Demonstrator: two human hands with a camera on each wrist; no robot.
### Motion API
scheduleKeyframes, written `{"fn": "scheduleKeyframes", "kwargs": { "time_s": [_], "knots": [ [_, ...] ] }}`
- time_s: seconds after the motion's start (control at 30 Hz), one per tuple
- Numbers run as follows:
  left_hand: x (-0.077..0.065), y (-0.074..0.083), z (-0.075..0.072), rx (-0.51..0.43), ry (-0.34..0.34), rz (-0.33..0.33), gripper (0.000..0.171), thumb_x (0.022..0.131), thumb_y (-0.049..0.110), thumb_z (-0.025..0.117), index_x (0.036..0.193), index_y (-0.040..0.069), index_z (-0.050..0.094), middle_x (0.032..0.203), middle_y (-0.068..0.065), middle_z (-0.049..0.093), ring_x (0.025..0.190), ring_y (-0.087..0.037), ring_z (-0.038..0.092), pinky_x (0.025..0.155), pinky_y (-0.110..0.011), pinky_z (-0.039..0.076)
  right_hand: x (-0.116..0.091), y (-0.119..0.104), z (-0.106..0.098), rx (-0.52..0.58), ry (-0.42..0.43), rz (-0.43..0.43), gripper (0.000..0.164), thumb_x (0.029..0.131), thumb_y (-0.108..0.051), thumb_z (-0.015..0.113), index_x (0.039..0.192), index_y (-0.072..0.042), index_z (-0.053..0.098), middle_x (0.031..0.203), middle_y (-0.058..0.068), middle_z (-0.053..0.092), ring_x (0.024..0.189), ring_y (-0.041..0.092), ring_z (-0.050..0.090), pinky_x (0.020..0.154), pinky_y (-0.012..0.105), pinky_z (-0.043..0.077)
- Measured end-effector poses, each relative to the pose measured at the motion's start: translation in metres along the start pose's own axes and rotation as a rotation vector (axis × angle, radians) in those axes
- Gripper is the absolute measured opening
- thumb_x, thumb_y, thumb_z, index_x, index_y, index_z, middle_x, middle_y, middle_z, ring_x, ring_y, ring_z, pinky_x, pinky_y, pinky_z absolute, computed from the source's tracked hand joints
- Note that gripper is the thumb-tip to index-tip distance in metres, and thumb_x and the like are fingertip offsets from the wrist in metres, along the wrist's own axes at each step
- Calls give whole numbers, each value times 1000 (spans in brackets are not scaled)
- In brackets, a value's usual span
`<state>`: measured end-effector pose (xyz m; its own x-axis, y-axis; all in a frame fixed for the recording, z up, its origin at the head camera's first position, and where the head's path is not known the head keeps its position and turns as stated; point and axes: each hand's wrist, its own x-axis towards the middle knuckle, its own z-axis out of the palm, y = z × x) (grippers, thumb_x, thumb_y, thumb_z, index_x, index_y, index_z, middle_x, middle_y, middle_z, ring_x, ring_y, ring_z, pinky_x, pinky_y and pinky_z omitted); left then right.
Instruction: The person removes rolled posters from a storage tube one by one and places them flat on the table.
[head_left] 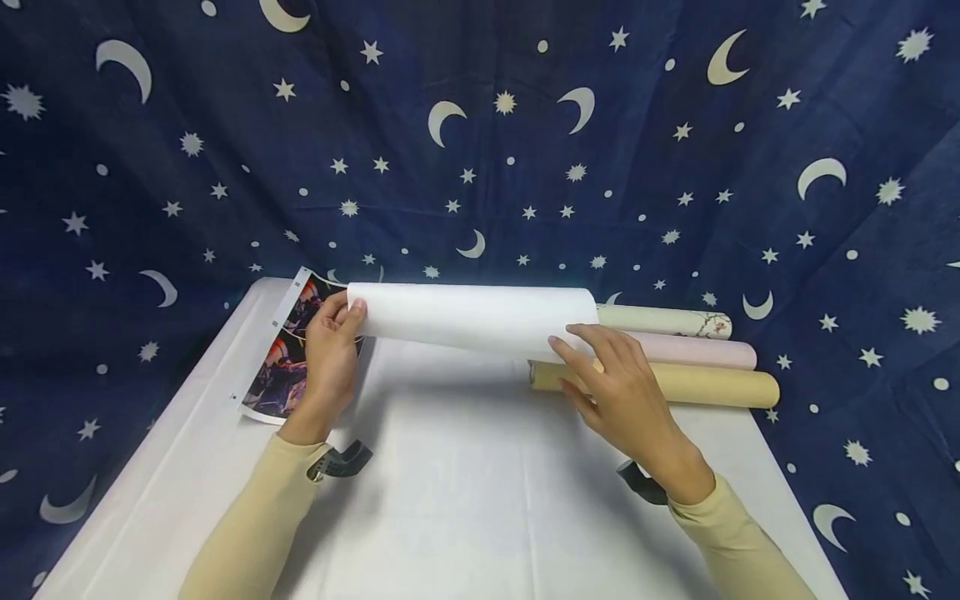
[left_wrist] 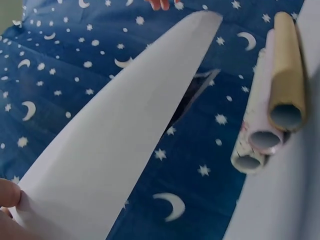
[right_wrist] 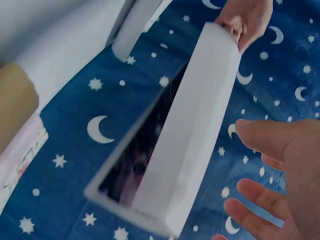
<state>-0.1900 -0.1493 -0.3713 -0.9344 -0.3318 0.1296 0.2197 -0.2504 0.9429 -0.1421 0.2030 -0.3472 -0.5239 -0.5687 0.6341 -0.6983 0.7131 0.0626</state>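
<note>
A curled poster (head_left: 472, 317), its white back outward, hangs above the far part of the table. My left hand (head_left: 328, 358) pinches its left end between thumb and fingers. At its right end my right hand (head_left: 630, 400) has its fingers spread; the right wrist view shows that hand (right_wrist: 300, 175) apart from the poster (right_wrist: 190, 125), holding nothing. A dark printed picture (right_wrist: 137, 160) with a white border shows on the poster's inner side. Behind my left hand lies another printed sheet (head_left: 277, 379) with dark, red and purple pictures, partly hidden by the hand.
On the right of the white table (head_left: 450, 500) lie three rolls side by side: a tan roll (head_left: 705, 385), a pink roll (head_left: 697, 350) and a floral cream roll (head_left: 660, 320). A dark blue cloth (head_left: 480, 183) with moons and stars hangs behind and around.
</note>
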Motion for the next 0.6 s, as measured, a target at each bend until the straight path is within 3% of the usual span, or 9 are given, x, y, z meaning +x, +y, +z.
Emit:
{"fn": "scheduleKeyframes", "kwargs": {
  "time_s": [0.3, 0.6],
  "knots": [
    [-5, 7, 34, -67, -50, 80, 29, 100, 10, 55, 126, -4, 55, 98, 11, 71, 105, -14, 62, 107, -33, 41, 17, -9, 10, -43, 27, -48, 59, 81, -16, 77, 136, -20, 56, 143, 17, 48, 134, 37, 42, 113, 60, 29],
    [-11, 2, 57, -59, -73, 77, 26, 100, 8, 54, 122, -5, 57, 93, 10, 70, 96, -9, 65, 94, -24, 48, 28, -1, 24, -107, 13, 22, 69, 80, -19, 80, 142, -20, 50, 149, 19, 42, 140, 36, 36, 116, 64, 24]
  ]
}}
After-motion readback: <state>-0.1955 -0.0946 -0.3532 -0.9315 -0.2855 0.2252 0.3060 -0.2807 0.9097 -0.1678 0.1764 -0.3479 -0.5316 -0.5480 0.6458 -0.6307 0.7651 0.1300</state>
